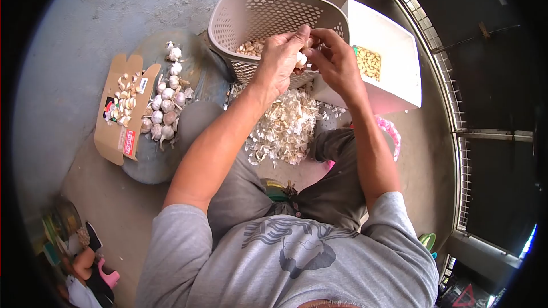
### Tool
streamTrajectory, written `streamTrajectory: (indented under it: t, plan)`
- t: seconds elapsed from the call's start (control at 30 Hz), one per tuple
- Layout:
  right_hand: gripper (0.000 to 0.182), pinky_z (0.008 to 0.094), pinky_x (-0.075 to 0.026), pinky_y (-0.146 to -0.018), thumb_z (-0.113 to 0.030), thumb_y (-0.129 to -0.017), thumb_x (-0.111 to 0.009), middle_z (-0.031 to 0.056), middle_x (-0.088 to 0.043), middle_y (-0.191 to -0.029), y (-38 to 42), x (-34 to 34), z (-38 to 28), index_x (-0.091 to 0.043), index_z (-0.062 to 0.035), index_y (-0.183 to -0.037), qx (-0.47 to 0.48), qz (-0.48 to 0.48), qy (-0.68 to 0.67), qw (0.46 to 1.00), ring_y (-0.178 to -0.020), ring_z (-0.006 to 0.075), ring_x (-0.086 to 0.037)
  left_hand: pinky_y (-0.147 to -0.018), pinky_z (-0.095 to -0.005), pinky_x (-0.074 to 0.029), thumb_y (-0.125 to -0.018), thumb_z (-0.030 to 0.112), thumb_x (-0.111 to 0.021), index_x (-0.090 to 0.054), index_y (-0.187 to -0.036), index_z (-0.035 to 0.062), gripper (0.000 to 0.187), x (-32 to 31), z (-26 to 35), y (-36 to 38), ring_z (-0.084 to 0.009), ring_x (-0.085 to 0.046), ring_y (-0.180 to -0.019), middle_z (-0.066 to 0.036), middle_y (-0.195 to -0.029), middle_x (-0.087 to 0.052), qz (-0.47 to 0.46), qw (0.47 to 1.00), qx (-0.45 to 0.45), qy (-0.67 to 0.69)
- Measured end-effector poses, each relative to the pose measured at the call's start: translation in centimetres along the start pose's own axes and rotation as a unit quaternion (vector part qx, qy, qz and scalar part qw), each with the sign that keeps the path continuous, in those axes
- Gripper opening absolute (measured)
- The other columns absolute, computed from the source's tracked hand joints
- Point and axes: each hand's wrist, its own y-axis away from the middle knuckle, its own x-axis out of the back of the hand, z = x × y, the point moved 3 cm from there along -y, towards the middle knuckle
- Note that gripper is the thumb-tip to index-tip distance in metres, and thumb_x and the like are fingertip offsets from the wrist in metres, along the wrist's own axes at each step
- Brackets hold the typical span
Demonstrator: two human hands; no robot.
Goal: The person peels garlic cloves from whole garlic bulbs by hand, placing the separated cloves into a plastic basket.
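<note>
Above the near rim of a beige laundry basket (221, 50), my left hand (279, 60) is closed around a partly broken garlic bulb (301, 59). The fingers of my right hand (337, 60) are pinched on the garlic from the other side, close to my left fingertips. Exactly which piece they grip is partly hidden. Unpeeled cloves (250, 49) lie inside the basket. Below my hands, a large heap of papery garlic skins (285, 125) is spread over the floor between my legs.
To the left, whole garlic bulbs (166, 105) sit on a round stool-like surface (149, 162), beside a cardboard box (108, 137) holding loose cloves (125, 100). A white foam box (394, 68) with peeled cloves (368, 64) stands right. Another person (85, 268) sits lower left.
</note>
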Motion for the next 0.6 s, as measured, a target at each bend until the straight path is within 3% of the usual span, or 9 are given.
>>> streamTrajectory:
  t: [0.03,0.13,0.17,0.27,0.47,0.6]
  plan:
    - [0.029,0.0267,-0.051,-0.063,-0.014,-0.098,-0.071,0.0066,-0.071,-0.099,0.0,0.1,-0.2,-0.066,-0.0003,-0.123,0.033,0.012,0.057,0.998,-0.073,0.0089,-0.062,-0.047,-0.0229,-0.039,-0.103,0.037,-0.064,-0.072,-0.097,0.0014,0.037,0.0,-0.1,0.0,-0.005,-0.051,-0.055,-0.001,-0.077,-0.064,-0.014,0.999,-0.003,0.049]
    - [0.028,0.0263,-0.051,-0.061,-0.011,-0.099,-0.068,0.0051,-0.071,-0.094,-0.3,0.5,-0.1,-0.067,-0.0007,-0.125,-0.025,0.011,-0.043,0.999,-0.07,0.0077,-0.061,-0.049,-0.0242,-0.044,-0.102,0.03,-0.064,-0.071,-0.107,0.0007,0.03,0.6,0.5,0.0,-0.0088,-0.059,-0.058,-0.004,-0.083,-0.068,-0.069,0.993,0.027,0.087]
    - [0.026,0.0255,-0.051,-0.058,-0.009,-0.1,-0.066,0.0044,-0.071,-0.088,-0.5,0.7,0.2,-0.067,-0.0011,-0.125,-0.037,0.008,-0.076,0.996,-0.066,0.0069,-0.06,-0.048,-0.024,-0.045,-0.102,0.019,-0.063,-0.069,-0.11,0.0002,0.021,0.6,0.7,-0.1,-0.0092,-0.059,-0.059,-0.005,-0.085,-0.068,-0.083,0.993,0.03,0.083]
    - [0.026,0.0246,-0.05,-0.055,-0.01,-0.101,-0.065,0.004,-0.07,-0.083,-0.5,1.0,1.1,-0.067,-0.0014,-0.126,-0.037,0.003,-0.119,0.992,-0.063,0.0068,-0.059,-0.048,-0.0229,-0.045,-0.1,0.015,-0.066,-0.07,-0.108,0.0003,0.017,0.8,0.2,-0.1,-0.009,-0.059,-0.06,-0.005,-0.084,-0.068,-0.064,0.996,0.012,0.056]
    - [0.017,0.0236,-0.049,-0.051,-0.011,-0.101,-0.065,0.0055,-0.07,-0.083,-0.2,0.3,-0.1,-0.068,0.0027,-0.111,-0.008,0.0,-0.102,0.995,-0.061,0.0075,-0.06,-0.048,-0.0212,-0.045,-0.098,0.013,-0.068,-0.071,-0.098,0.0009,0.012,1.1,-0.5,-0.5,-0.0056,-0.058,-0.061,-0.002,-0.08,-0.066,-0.002,0.999,-0.05,-0.011]
    - [0.014,0.025,-0.05,-0.05,-0.01,-0.1,-0.067,0.0067,-0.07,-0.083,-0.4,0.8,0.4,-0.067,0.0029,-0.104,-0.021,-0.04,-0.174,0.984,-0.06,0.0089,-0.062,-0.044,-0.021,-0.036,-0.1,0.011,-0.064,-0.068,-0.09,0.0007,0.015,0.8,0.2,-0.2,-0.0038,-0.048,-0.053,-0.001,-0.073,-0.061,0.019,0.998,-0.055,-0.034]
